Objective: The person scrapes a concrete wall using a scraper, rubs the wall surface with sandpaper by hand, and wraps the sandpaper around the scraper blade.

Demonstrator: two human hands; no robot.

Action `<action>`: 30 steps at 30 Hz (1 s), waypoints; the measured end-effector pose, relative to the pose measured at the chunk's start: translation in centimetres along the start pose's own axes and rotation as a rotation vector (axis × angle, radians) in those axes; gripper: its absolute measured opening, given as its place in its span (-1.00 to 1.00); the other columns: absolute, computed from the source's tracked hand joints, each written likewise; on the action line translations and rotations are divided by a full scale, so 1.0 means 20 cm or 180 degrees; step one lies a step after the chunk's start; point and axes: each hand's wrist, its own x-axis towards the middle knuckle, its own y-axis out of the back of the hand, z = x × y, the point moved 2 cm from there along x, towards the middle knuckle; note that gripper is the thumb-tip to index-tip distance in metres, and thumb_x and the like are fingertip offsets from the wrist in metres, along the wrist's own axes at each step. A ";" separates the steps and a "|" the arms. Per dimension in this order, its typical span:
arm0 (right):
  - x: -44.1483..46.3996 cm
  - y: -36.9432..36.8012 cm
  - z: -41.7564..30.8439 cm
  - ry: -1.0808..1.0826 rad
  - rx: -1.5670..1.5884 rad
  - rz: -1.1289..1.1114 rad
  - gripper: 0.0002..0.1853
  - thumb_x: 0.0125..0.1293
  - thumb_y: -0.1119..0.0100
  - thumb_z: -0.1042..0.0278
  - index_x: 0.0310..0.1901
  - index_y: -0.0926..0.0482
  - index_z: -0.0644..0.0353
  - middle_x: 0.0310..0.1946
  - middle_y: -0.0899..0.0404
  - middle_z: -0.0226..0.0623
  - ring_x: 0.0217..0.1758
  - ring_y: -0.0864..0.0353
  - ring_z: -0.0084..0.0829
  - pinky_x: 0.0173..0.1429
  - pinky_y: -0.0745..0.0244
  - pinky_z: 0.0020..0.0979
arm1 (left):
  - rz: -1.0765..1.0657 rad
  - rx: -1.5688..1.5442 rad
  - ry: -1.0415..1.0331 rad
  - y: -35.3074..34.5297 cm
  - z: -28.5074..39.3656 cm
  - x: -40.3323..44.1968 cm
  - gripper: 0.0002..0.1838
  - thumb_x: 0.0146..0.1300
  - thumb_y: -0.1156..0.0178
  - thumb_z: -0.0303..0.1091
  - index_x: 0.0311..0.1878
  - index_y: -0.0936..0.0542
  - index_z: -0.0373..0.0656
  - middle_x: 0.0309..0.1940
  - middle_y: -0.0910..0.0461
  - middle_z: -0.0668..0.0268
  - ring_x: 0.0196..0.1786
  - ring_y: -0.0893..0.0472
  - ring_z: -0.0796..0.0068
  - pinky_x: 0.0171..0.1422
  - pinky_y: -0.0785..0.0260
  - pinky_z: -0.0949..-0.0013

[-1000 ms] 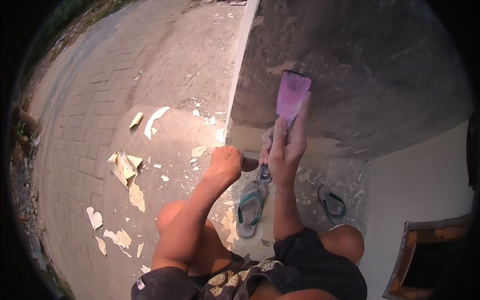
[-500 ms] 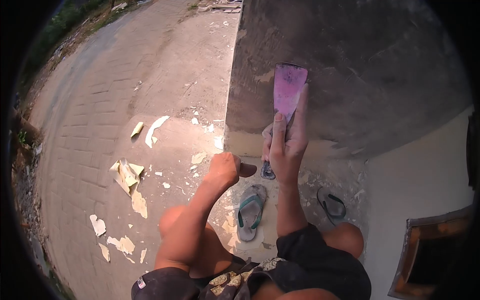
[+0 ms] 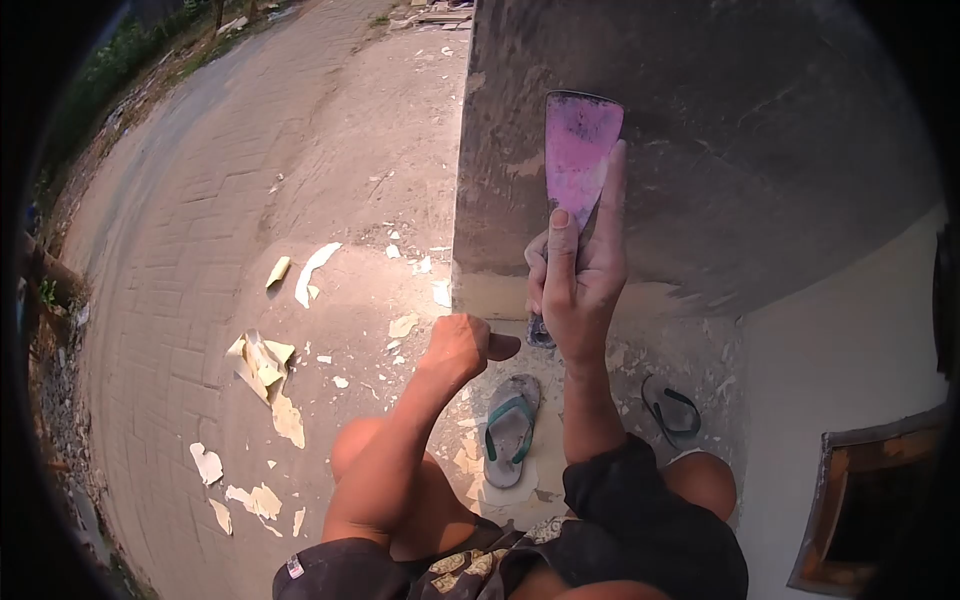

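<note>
Gripping a pink, flared metal scraper (image 3: 580, 150) in the right hand (image 3: 585, 280), lengthwise along the fingers (image 3: 613, 190), pointing beyond them; curling the left hand (image 3: 458, 345) below-left of these, impossible to tell if empty.

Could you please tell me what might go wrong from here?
The right hand holds the scraper with its index finger along the blade's side edge, so a slip might nick that finger. The loose flakes scattered over the ground could slide underfoot if stepped on. The sandal lying below the hands might be a tripping hazard on standing up.
</note>
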 end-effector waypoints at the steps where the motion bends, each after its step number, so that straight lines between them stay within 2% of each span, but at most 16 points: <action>1: -0.01 -0.01 0.00 0.0047 0.0118 -0.0055 -0.39 0.39 0.25 0.39 0.38 0.26 0.08 -0.77 -0.19 -0.52 -0.80 -0.10 -0.75 -0.76 -0.05 -0.67 | 0.0024 0.0046 0.0064 0.00 -0.02 0.00 -0.86 -0.05 -0.06 -0.48 -0.44 -0.58 -0.30 -0.41 -0.56 -0.02 -0.27 -0.59 0.07 -0.21 -0.44 0.19; 5: -0.20 0.03 0.07 -0.0041 0.0423 0.0882 -0.31 0.34 0.27 0.45 0.36 0.43 0.09 -0.74 -0.21 -0.47 -0.81 -0.10 -0.70 -0.74 -0.13 -0.65 | -0.0077 0.0166 0.0165 0.04 0.00 0.00 -0.86 -0.09 -0.10 -0.50 -0.43 -0.60 -0.31 -0.40 -0.57 -0.03 -0.25 -0.60 0.09 -0.19 -0.45 0.21; 6: -0.24 0.04 0.10 -0.0064 0.0432 0.1096 -0.31 0.34 0.26 0.42 0.35 0.42 0.12 -0.56 -0.35 -0.33 -0.79 -0.13 -0.69 -0.75 -0.14 -0.65 | -0.0022 0.0183 0.0192 0.02 -0.02 0.01 -0.86 -0.09 -0.10 -0.50 -0.43 -0.60 -0.30 -0.40 -0.57 -0.03 -0.24 -0.60 0.10 -0.19 -0.45 0.21; 11: -0.22 0.32 0.17 0.0507 -0.0391 0.2418 -0.33 0.33 0.22 0.40 0.36 0.31 0.14 -0.22 -0.35 -0.20 -0.55 -0.32 -0.59 -0.54 -0.27 -0.62 | -0.0207 0.0257 0.0161 0.04 0.01 0.01 -0.84 -0.09 -0.09 -0.51 -0.40 -0.61 -0.27 -0.37 -0.58 0.01 -0.18 -0.59 0.15 -0.14 -0.45 0.23; 13: -0.23 0.49 0.22 0.0286 -0.0368 0.3084 -0.39 0.32 0.19 0.39 0.34 0.18 0.19 -0.19 -0.34 -0.21 -0.45 -0.34 -0.56 -0.46 -0.28 -0.59 | -0.0207 0.0085 0.0082 0.05 0.04 0.00 -0.83 -0.09 -0.10 -0.52 -0.38 -0.61 -0.26 -0.32 -0.59 0.03 -0.14 -0.58 0.15 -0.12 -0.44 0.23; 15: -0.27 0.68 0.30 -0.0201 0.0151 0.3755 -0.47 0.31 0.16 0.39 0.28 0.00 0.26 -0.21 -0.35 -0.25 -0.37 -0.35 -0.55 -0.39 -0.28 -0.55 | 0.0014 -0.0136 -0.0037 0.07 0.06 0.00 -0.81 -0.09 -0.10 -0.52 -0.34 -0.61 -0.25 -0.28 -0.59 0.05 -0.11 -0.57 0.16 -0.10 -0.44 0.24; 16: -0.31 0.79 0.40 -0.0800 0.0483 0.3885 -0.61 0.27 0.10 0.38 0.10 -0.20 0.30 -0.28 -0.36 -0.29 -0.41 -0.34 -0.57 -0.42 -0.25 -0.52 | 0.0190 -0.0278 -0.0139 0.06 0.07 0.00 -0.79 -0.09 -0.10 -0.53 -0.32 -0.60 -0.25 -0.26 -0.58 0.06 -0.10 -0.56 0.16 -0.09 -0.43 0.24; 17: -0.36 0.89 0.58 -0.0901 0.0651 0.4052 -0.48 0.25 0.10 0.40 0.22 -0.04 0.29 -0.27 -0.34 -0.28 -0.44 -0.31 -0.59 -0.45 -0.25 -0.55 | 0.0312 -0.0420 -0.0267 0.05 0.08 -0.01 -0.78 -0.09 -0.10 -0.53 -0.31 -0.60 -0.24 -0.24 -0.58 0.07 -0.08 -0.56 0.16 -0.08 -0.43 0.24; 19: -0.55 1.11 1.00 -0.1474 0.1020 0.4149 -0.30 0.19 0.04 0.42 0.32 0.11 0.32 -0.22 -0.34 -0.24 -0.39 -0.34 -0.55 -0.40 -0.31 -0.52 | -0.0112 0.0285 -0.0340 0.03 0.09 0.03 -0.76 -0.10 -0.08 -0.57 -0.29 -0.58 -0.24 -0.27 -0.58 0.09 -0.09 -0.55 0.14 -0.07 -0.41 0.21; 20: -0.67 1.18 1.20 -0.1961 0.1248 0.4019 -0.27 0.14 -0.02 0.43 0.31 0.09 0.36 -0.16 -0.37 -0.21 -0.31 -0.41 -0.49 -0.32 -0.37 -0.48 | -0.0047 0.0242 -0.0365 0.04 0.12 0.03 -0.76 -0.11 -0.06 -0.58 -0.29 -0.57 -0.24 -0.28 -0.58 0.09 -0.11 -0.55 0.13 -0.07 -0.40 0.19; 21: -0.78 1.18 1.32 -0.2046 0.0644 0.4506 -0.45 0.12 0.03 0.49 0.17 -0.08 0.34 -0.24 -0.40 -0.22 -0.40 -0.43 -0.47 -0.34 -0.38 -0.47 | 0.0037 0.0166 -0.0351 0.06 0.14 0.02 -0.76 -0.12 -0.05 -0.59 -0.30 -0.55 -0.24 -0.30 -0.58 0.08 -0.12 -0.55 0.11 -0.07 -0.39 0.17; 23: -1.06 1.24 1.57 -0.2042 -0.0613 0.4871 -0.56 0.07 0.06 0.56 0.05 -0.23 0.34 -0.27 -0.43 -0.16 -0.42 -0.48 -0.38 -0.30 -0.41 -0.41 | 0.0096 0.0149 -0.0513 0.03 0.18 0.00 -0.75 -0.12 -0.04 -0.59 -0.29 -0.54 -0.24 -0.32 -0.57 0.05 -0.14 -0.55 0.09 -0.07 -0.38 0.16; 25: -1.17 1.27 1.74 -0.1871 -0.1529 0.4559 -0.46 0.02 0.03 0.55 0.11 -0.19 0.38 -0.15 -0.42 -0.02 -0.24 -0.50 -0.24 -0.16 -0.41 -0.33 | 0.0315 0.0070 -0.0579 0.07 0.22 0.05 -0.75 -0.13 -0.05 -0.58 -0.28 -0.53 -0.25 -0.33 -0.56 0.03 -0.14 -0.54 0.08 -0.06 -0.37 0.15; 27: -1.14 1.18 1.54 -0.2066 -0.2130 0.4149 -0.37 -0.01 -0.05 0.49 0.16 -0.13 0.43 0.00 -0.35 0.10 -0.03 -0.43 -0.05 0.05 -0.33 -0.25 | 0.0264 0.0056 -0.0600 0.05 0.23 0.04 -0.75 -0.13 -0.06 -0.56 -0.28 -0.52 -0.27 -0.33 -0.56 0.00 -0.13 -0.54 0.07 -0.03 -0.36 0.16; 28: -1.18 1.10 1.41 -0.2316 -0.2366 0.3924 -0.31 -0.02 -0.10 0.45 0.18 -0.10 0.46 0.07 -0.30 0.16 0.09 -0.37 0.05 0.17 -0.26 -0.22 | 0.0235 0.0019 -0.0652 0.02 0.22 0.05 -0.75 -0.13 -0.14 -0.48 -0.29 -0.52 -0.28 -0.30 -0.55 0.01 -0.11 -0.53 0.07 -0.01 -0.34 0.17; 30: -1.24 1.12 1.49 -0.2473 -0.2858 0.3732 -0.32 -0.02 -0.10 0.41 0.16 -0.12 0.50 0.09 -0.27 0.18 0.12 -0.33 0.06 0.19 -0.23 -0.19 | 0.0326 -0.0040 -0.0866 0.03 0.24 0.02 -0.76 -0.05 -0.18 -0.28 -0.41 -0.54 -0.29 -0.40 -0.57 0.00 -0.21 -0.57 0.07 -0.11 -0.40 0.18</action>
